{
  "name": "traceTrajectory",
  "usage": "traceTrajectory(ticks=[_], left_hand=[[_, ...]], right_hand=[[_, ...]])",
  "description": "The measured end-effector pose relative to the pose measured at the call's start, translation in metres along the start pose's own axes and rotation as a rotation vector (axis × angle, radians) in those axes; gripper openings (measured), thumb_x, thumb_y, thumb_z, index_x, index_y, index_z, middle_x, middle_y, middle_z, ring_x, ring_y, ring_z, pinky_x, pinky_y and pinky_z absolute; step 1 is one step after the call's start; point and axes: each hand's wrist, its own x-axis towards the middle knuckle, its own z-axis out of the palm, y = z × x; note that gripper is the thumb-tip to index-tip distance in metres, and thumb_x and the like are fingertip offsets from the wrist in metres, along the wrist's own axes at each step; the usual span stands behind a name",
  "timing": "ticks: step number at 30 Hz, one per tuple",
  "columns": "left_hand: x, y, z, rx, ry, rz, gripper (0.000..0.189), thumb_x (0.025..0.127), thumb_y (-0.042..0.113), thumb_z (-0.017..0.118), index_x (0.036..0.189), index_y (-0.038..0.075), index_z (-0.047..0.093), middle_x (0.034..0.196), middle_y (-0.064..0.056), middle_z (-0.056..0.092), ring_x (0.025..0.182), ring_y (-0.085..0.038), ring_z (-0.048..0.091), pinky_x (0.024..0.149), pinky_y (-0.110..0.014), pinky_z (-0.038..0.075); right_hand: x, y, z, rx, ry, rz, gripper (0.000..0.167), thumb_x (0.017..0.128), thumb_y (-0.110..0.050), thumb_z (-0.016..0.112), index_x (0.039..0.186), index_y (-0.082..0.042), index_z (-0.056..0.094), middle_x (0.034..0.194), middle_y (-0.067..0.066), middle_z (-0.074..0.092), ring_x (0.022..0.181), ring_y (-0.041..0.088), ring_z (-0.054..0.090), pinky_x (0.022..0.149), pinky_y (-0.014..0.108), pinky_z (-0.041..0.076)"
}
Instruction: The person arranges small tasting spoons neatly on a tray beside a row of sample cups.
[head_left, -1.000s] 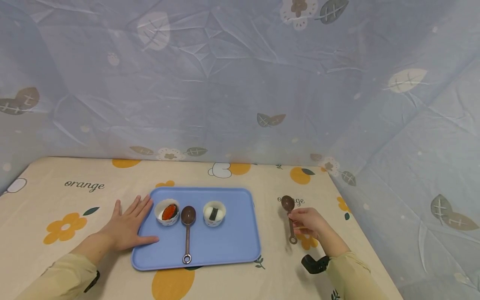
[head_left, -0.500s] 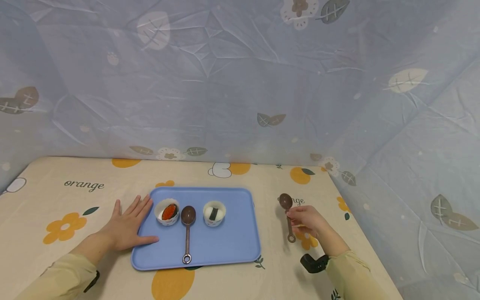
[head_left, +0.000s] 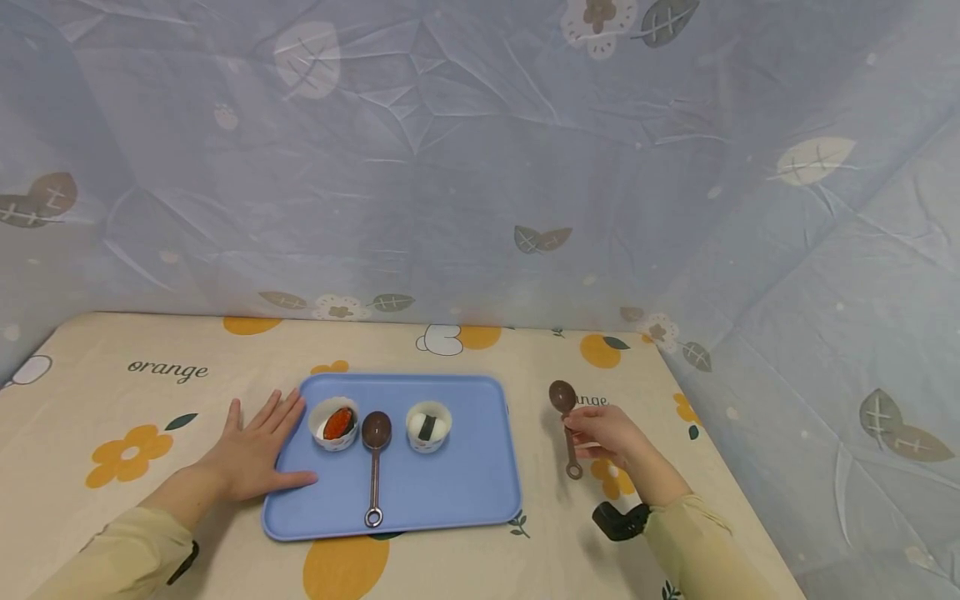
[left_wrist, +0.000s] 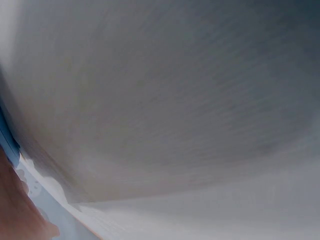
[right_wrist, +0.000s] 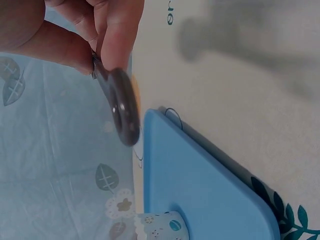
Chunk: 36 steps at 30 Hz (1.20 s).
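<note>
My right hand [head_left: 603,433] pinches a brown spoon [head_left: 562,397] by its handle, held above the cloth to the right of the blue tray [head_left: 465,492]. In the right wrist view the ringed end of that spoon [right_wrist: 122,107] points toward the camera, below the fingers [right_wrist: 117,35]. With fingers spread, my left hand [head_left: 251,458] rests on the left edge of the tray. A second brown spoon [head_left: 376,467] lies on the tray between two small white cups. The left cup [head_left: 318,419] holds a red-topped sushi piece [head_left: 340,424]; the right cup [head_left: 429,446] holds a white one with a dark band [head_left: 427,427].
The table has a cream cloth [head_left: 202,342] printed with oranges and flowers. A grey-blue curtain [head_left: 450,167] rises behind the table and along its right side. The left wrist view shows mostly a blurred, shadowed surface.
My right hand has moved slightly left and away from me with the spoon, closer to the tray. My left hand and the things on the tray have stayed put.
</note>
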Motion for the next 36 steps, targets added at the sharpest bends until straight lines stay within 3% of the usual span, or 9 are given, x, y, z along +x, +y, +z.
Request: traceTrajectory(ticks=[21, 31, 36], left_hand=[[0.0, 0.002, -0.002, -0.007, -0.014, -0.008, 0.112, 0.072, 0.071, 0.058, 0.146, -0.004, 0.02, 0.153, -0.023, 0.019, 0.141, -0.045, 0.014, 0.103, -0.073, -0.006], [0.0, 0.0, 0.001, -0.009, 0.018, 0.012, 0.111, 0.072, 0.07, 0.059, 0.145, -0.004, 0.022, 0.153, -0.022, 0.02, 0.14, -0.044, 0.015, 0.102, -0.074, -0.004], [-0.001, 0.002, -0.002, -0.006, -0.001, 0.004, 0.111, 0.072, 0.07, 0.059, 0.145, -0.005, 0.021, 0.153, -0.023, 0.02, 0.14, -0.045, 0.015, 0.102, -0.074, -0.004]], right_hand=[[0.001, -0.01, 0.012, -0.052, -0.003, -0.03, 0.031, 0.093, -0.014, 0.057, 0.114, 0.008, 0.059, 0.082, 0.002, 0.061, 0.072, 0.013, 0.058, 0.066, 0.025, 0.056], [-0.001, -0.015, 0.02, -0.041, -0.005, -0.038, 0.03, 0.092, -0.013, 0.057, 0.114, 0.008, 0.06, 0.081, 0.003, 0.062, 0.071, 0.012, 0.058, 0.065, 0.024, 0.056], [-0.001, -0.015, 0.024, -0.03, -0.002, -0.054, 0.029, 0.092, -0.012, 0.058, 0.112, 0.009, 0.06, 0.079, 0.002, 0.061, 0.07, 0.012, 0.058, 0.064, 0.025, 0.056]])
